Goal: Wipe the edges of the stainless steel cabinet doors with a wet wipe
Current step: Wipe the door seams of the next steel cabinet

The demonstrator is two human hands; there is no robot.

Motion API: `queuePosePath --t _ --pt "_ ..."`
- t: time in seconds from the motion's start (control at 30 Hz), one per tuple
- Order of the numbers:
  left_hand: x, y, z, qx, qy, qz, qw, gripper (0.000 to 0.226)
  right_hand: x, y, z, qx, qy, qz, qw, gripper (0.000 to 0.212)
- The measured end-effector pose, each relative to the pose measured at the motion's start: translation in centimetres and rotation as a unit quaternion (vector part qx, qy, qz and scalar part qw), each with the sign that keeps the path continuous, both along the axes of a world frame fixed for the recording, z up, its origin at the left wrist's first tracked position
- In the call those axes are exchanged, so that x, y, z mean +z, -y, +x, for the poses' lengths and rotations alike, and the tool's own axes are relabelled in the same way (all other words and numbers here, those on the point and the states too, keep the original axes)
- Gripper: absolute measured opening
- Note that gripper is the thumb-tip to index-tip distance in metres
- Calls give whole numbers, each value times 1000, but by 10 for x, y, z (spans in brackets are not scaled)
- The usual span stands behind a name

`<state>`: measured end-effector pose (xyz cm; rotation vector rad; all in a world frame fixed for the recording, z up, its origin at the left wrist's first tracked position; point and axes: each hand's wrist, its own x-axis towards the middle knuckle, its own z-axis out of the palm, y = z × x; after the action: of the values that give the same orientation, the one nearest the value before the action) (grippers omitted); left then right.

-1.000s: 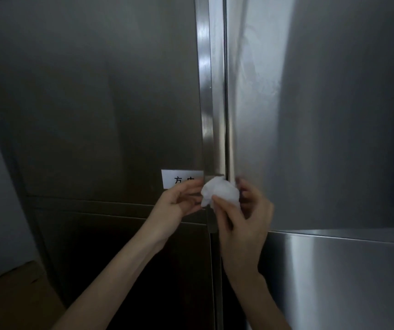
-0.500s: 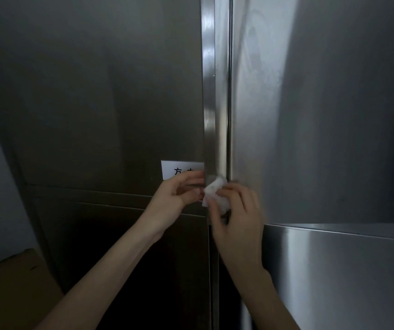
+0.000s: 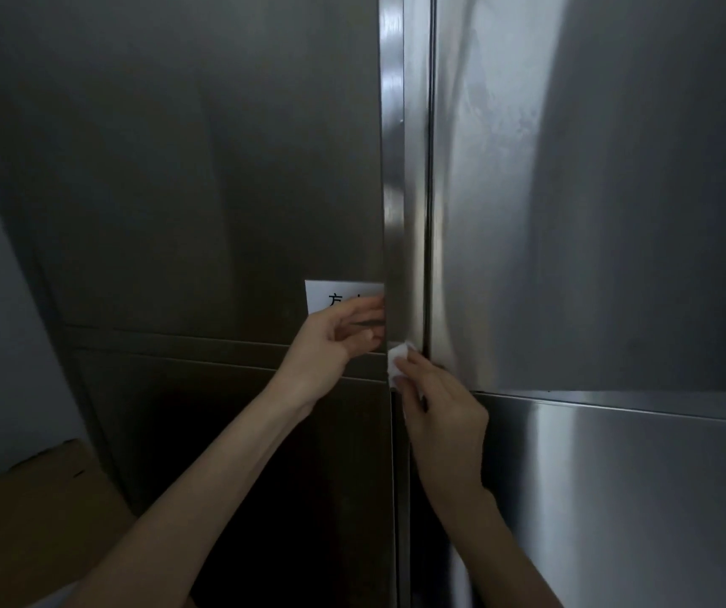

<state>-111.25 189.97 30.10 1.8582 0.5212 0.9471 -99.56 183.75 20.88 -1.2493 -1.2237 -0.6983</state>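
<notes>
From my remote feed: the right hand [image 3: 440, 403] pinches a white wipe [image 3: 397, 361] against the left cabinet door [image 3: 176, 168] edge at the seam, while the left hand [image 3: 332, 344] rests loosely extended fingers [image 3: 365, 307] beside a label [image 3: 330, 294].

Both arms are bare from fingertips to the bottom edge of view. The left hand [image 3: 334, 344] and left forearm [image 3: 203, 484] show left of the door seam [image 3: 427, 190], and the right hand [image 3: 444, 405] and right forearm [image 3: 497, 546] just right of it. Far left of the seam, beside the left elbow, a pale strip [image 3: 62, 601] may be cloth, but it is too dim to tell.
</notes>
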Motion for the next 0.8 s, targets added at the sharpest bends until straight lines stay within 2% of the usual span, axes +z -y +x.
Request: queuePosePath --t 0.17,0.27,0.33,0.43,0.53,0.67,0.8 --pt "-1 -2 -1 -20 18 -18 999 44 23 -3 -2 -2 4 24 1000 27" --pt "0 -1 -2 -18 13 -2 1000 44 19 4 2 -18 29 -8 999 22" --pt "1 0 -3 -16 10 11 1000 44 23 11 4 -32 58 -28 997 30" --pt "3 2 -3 -20 21 2 1000 44 58 11 5 -8 76 1 997 23" --pt "5 1 0 -10 19 9 1000 40 94 4 6 11 42 21 999 18" --pt "7 -2 4 26 -7 45 999 32 85 2 2 14 52 43 998 23" --pt "11 -1 2 33 -12 72 997 34 89 7 3 17 75 69 995 19"
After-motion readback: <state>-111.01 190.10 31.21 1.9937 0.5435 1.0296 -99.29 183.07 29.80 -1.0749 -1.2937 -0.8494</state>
